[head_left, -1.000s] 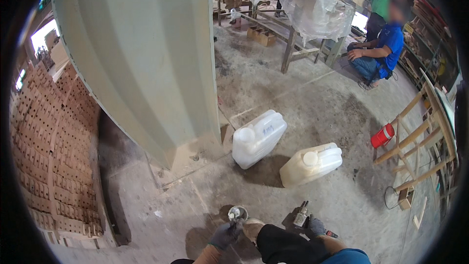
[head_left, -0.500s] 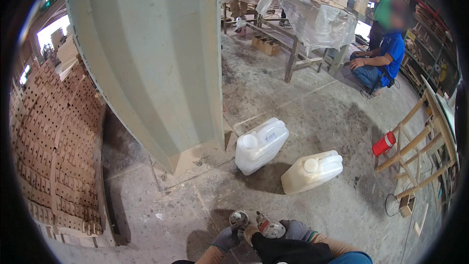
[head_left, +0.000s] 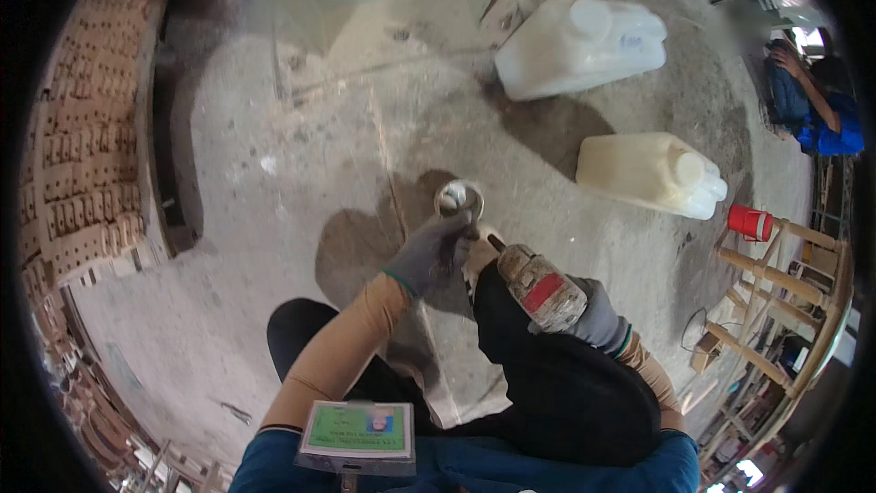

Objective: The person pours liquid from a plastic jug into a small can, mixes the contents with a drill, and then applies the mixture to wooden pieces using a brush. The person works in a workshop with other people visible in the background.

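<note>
The gloved left grip (head_left: 433, 254) is closed on the near side of a small round cup (head_left: 475, 195) with something whitish inside, though from overhead I can't tell whether the cup touches the floor (head_left: 246, 219). The gloved right grip (head_left: 598, 318) is wrapped around the rear of a worn, pale tool (head_left: 544, 292) with a red patch, its narrow dark tip toward the cup. Farther off, two whitish plastic jugs (head_left: 584, 47) stand apart, near a red bucket (head_left: 750, 222).
</note>
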The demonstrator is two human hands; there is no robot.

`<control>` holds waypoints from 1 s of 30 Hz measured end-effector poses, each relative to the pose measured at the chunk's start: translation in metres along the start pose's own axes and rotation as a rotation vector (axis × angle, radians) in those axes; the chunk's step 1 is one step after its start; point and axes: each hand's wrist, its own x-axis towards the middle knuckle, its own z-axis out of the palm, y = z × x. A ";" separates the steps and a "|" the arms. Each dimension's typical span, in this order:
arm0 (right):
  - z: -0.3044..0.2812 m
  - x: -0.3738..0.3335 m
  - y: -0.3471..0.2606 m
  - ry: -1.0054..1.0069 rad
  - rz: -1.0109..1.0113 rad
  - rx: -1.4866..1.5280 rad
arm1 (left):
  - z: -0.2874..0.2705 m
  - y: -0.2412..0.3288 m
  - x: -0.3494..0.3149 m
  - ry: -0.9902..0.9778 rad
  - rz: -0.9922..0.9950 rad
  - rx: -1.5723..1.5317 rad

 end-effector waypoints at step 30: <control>0.011 0.047 -0.033 -0.008 0.183 -0.347 | -0.003 -0.015 0.012 -0.029 -0.003 -0.082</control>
